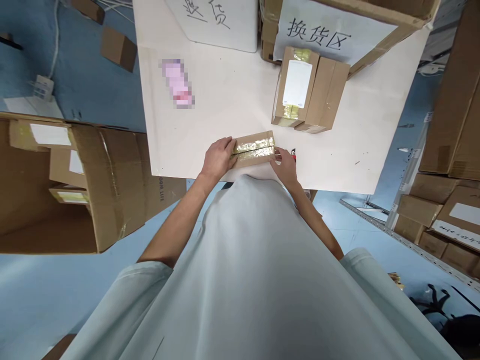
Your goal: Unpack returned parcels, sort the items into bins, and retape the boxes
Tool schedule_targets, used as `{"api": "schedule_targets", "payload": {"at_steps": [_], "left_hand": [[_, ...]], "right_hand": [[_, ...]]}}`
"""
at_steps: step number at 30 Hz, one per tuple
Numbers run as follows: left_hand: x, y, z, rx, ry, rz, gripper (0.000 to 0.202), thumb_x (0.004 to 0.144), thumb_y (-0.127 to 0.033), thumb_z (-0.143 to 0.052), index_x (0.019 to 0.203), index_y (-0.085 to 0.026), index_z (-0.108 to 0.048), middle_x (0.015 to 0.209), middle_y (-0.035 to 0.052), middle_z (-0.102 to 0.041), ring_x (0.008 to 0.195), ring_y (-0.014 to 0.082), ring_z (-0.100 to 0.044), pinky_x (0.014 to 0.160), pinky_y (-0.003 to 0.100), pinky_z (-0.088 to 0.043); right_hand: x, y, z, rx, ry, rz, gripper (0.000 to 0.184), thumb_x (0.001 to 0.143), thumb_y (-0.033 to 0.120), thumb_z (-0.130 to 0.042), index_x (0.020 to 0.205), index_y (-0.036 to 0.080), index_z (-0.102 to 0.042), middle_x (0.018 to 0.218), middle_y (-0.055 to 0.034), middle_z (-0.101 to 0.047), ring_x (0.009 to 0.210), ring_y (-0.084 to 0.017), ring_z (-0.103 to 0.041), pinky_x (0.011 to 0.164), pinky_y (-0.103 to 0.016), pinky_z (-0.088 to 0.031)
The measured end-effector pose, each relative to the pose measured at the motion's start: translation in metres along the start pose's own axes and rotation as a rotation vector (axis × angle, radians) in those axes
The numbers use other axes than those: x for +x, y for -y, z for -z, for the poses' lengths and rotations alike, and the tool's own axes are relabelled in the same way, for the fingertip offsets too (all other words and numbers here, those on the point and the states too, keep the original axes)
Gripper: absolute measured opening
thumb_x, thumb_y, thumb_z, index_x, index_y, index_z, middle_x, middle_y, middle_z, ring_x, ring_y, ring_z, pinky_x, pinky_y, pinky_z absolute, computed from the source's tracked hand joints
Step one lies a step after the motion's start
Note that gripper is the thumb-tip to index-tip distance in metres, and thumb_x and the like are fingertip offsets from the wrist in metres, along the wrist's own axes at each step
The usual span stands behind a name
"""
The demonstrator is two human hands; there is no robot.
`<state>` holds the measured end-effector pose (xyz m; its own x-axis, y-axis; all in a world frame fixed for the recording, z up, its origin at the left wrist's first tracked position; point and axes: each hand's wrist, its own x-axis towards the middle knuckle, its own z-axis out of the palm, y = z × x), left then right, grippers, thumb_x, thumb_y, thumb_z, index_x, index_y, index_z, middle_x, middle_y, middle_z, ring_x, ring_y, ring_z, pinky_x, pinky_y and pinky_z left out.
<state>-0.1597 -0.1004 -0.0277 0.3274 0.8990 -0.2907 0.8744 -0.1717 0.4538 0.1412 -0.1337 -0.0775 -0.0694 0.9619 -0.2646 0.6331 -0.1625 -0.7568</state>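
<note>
A small brown cardboard box with shiny yellowish tape along its top seam lies at the near edge of the white table. My left hand grips its left end, fingers curled over the top. My right hand holds its right end with the fingers pressed against the side. A small red and black object lies on the table just beyond my right hand.
Two taped cardboard boxes stand further back on the table, one with a white label. Behind them are a large carton with a paper sign and a white box. An open carton stands left, shelves with boxes right.
</note>
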Motion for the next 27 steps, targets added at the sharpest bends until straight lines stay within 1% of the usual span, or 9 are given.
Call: {"api": "schedule_targets", "payload": {"at_steps": [3, 6, 9, 12, 14, 16, 20, 23, 27], "left_hand": [[0.012, -0.012, 0.007, 0.137, 0.054, 0.016, 0.053, 0.1, -0.012, -0.055, 0.151, -0.009, -0.068, 0.142, 0.0274, -0.075, 0.132, 0.0423, -0.073, 0.112, 0.056, -0.06], [0.019, -0.02, 0.015, 0.224, 0.118, -0.026, 0.049, 0.097, -0.008, -0.05, 0.142, -0.003, -0.071, 0.127, 0.0293, -0.077, 0.119, 0.0411, -0.076, 0.1, 0.052, -0.062], [0.021, -0.016, 0.026, 0.215, 0.187, -0.024, 0.059, 0.096, -0.015, -0.054, 0.152, -0.003, -0.066, 0.124, 0.0268, -0.079, 0.115, 0.0418, -0.077, 0.097, 0.051, -0.062], [0.023, 0.0, 0.035, 0.094, 0.207, 0.046, 0.074, 0.094, -0.021, -0.057, 0.168, -0.01, -0.058, 0.116, 0.0189, -0.083, 0.113, 0.0418, -0.079, 0.101, 0.052, -0.062], [0.027, 0.013, 0.035, -0.036, 0.174, 0.083, 0.079, 0.092, -0.024, -0.059, 0.171, -0.015, -0.057, 0.114, 0.015, -0.083, 0.118, 0.0418, -0.078, 0.106, 0.053, -0.061], [0.031, 0.026, 0.03, -0.181, 0.109, 0.124, 0.08, 0.09, -0.026, -0.061, 0.169, -0.016, -0.06, 0.118, 0.013, -0.083, 0.12, 0.0401, -0.077, 0.11, 0.052, -0.06], [0.039, 0.046, 0.01, -0.451, -0.07, 0.298, 0.075, 0.088, -0.028, -0.063, 0.162, -0.014, -0.063, 0.135, 0.0153, -0.079, 0.11, 0.0303, -0.076, 0.105, 0.045, -0.063], [0.04, 0.054, -0.004, -0.597, -0.135, 0.426, 0.067, 0.092, -0.027, -0.065, 0.157, -0.013, -0.065, 0.132, 0.0155, -0.079, 0.096, 0.0228, -0.075, 0.096, 0.04, -0.066], [0.041, 0.056, -0.01, -0.667, -0.159, 0.453, 0.055, 0.092, -0.024, -0.069, 0.146, -0.014, -0.074, 0.123, 0.0128, -0.081, 0.085, 0.0198, -0.073, 0.092, 0.039, -0.067]], "right_hand": [[0.003, 0.003, 0.006, -0.087, 0.071, 0.023, 0.052, 0.107, 0.041, -0.072, 0.154, 0.021, -0.067, 0.133, -0.015, -0.075, 0.11, -0.03, -0.078, 0.106, -0.05, -0.068], [0.004, 0.003, 0.013, -0.153, 0.151, 0.052, 0.06, 0.105, 0.039, -0.075, 0.161, 0.022, -0.063, 0.133, -0.014, -0.073, 0.107, -0.03, -0.077, 0.101, -0.051, -0.068], [0.002, 0.006, 0.019, -0.215, 0.211, 0.068, 0.065, 0.106, 0.036, -0.073, 0.167, 0.022, -0.057, 0.135, -0.0147, -0.071, 0.106, -0.031, -0.077, 0.1, -0.051, -0.068], [-0.002, 0.016, 0.025, -0.328, 0.258, 0.088, 0.067, 0.107, 0.032, -0.069, 0.171, 0.017, -0.053, 0.141, -0.0191, -0.069, 0.113, -0.035, -0.076, 0.1, -0.052, -0.068], [-0.005, 0.025, 0.03, -0.431, 0.28, 0.101, 0.069, 0.108, 0.031, -0.067, 0.173, 0.016, -0.05, 0.147, -0.0214, -0.065, 0.116, -0.037, -0.075, 0.095, -0.051, -0.069], [-0.005, 0.034, 0.033, -0.517, 0.297, 0.114, 0.072, 0.109, 0.03, -0.068, 0.177, 0.019, -0.046, 0.151, -0.0214, -0.062, 0.115, -0.037, -0.074, 0.091, -0.048, -0.069], [0.003, 0.043, 0.035, -0.555, 0.282, 0.195, 0.076, 0.107, 0.03, -0.072, 0.177, 0.023, -0.044, 0.154, -0.0206, -0.058, 0.125, -0.038, -0.069, 0.097, -0.049, -0.069], [0.014, 0.044, 0.032, -0.535, 0.265, 0.232, 0.063, 0.105, 0.031, -0.076, 0.165, 0.022, -0.056, 0.149, -0.0211, -0.059, 0.129, -0.039, -0.065, 0.099, -0.053, -0.068], [0.019, 0.047, 0.027, -0.59, 0.233, 0.261, 0.041, 0.105, 0.032, -0.079, 0.142, 0.019, -0.066, 0.137, -0.0193, -0.065, 0.122, -0.037, -0.065, 0.105, -0.054, -0.064]]}}
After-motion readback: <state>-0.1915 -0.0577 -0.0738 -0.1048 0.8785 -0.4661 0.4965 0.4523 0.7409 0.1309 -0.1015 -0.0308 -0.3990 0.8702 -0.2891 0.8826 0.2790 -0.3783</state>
